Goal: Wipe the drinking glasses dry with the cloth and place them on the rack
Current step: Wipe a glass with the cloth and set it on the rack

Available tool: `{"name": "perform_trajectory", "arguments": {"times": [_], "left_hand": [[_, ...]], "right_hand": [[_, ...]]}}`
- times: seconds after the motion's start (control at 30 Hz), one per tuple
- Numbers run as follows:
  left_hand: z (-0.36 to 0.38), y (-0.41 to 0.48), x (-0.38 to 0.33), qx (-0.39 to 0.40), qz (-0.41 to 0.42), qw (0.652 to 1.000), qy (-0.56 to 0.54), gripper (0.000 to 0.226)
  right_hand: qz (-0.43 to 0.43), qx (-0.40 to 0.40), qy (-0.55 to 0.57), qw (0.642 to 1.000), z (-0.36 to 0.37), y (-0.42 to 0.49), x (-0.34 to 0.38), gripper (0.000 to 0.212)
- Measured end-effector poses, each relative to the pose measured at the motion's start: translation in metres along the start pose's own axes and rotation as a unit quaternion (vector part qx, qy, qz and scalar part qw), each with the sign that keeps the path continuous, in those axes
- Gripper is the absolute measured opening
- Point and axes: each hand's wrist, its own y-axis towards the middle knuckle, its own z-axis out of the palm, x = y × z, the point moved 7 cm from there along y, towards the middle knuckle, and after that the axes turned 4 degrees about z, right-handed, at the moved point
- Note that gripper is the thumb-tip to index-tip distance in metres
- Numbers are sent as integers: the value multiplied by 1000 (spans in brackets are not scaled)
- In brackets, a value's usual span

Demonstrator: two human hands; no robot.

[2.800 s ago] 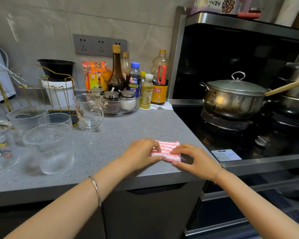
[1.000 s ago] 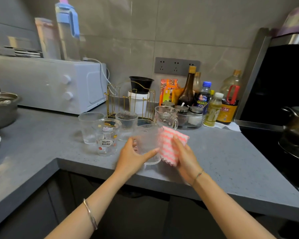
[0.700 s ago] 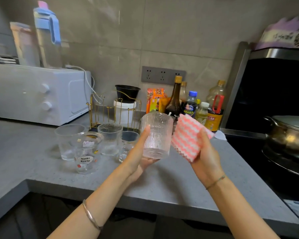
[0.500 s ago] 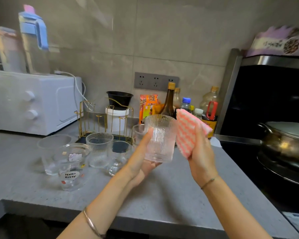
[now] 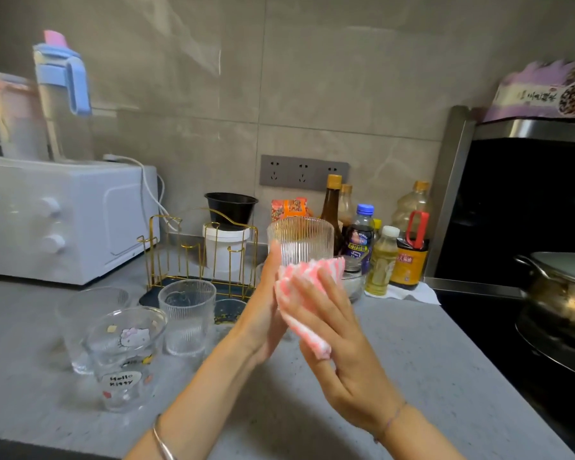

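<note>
One wide-angle view from the person's head looks forward and slightly down across the grey speckled surface [image 5: 412,343] toward the grey tiled wall [image 5: 312,78], close above the near edge.

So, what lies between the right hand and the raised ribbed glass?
The pink cloth: the right hand holds it against the glass, head view.
</note>
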Motion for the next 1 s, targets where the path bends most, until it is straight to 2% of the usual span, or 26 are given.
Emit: {"name": "perform_trajectory", "arguments": {"times": [0.1, 0.17, 0.27, 0.37, 0.43, 0.57, 0.67, 0.77, 0.9, 1.0], "left_hand": [[1, -3, 7, 0, -12, 999, -31, 77], [3, -6, 8, -6, -3, 1000, -20, 70], [6, -12, 15, -36, 4, 999, 12, 63], [13, -20, 22, -20, 4, 999, 27, 65], [14, -24, 18, -23, 26, 999, 20, 59], [17, -25, 11, -18, 48, 999, 14, 57], [15, -25, 5, -40, 36, 999, -4, 61], [15, -23, 0, -22, 5, 999, -37, 72], [15, -24, 2, -9, 0, 999, -40, 73], [15, -25, -1, -15, 16, 1000, -22, 60]], "right_hand": [[-42, 17, -44, 998, -1, -1, 1, 46], [-29, 0, -51, 998, -6, 5, -4, 44], [44, -49, -13, 998, -24, 23, -17, 45], [128, -73, 59, 987, -43, 38, -27, 45], [113, -62, 53, 990, -43, 37, -20, 51], [46, -44, -10, 998, -30, 18, 0, 48], [9, -16, -30, 999, -14, -2, 13, 50], [-24, 3, -47, 999, -1, -19, 21, 48], [-8, -4, -44, 999, -6, -14, 20, 45], [10, -32, -46, 998, -14, -3, 17, 46]]}}
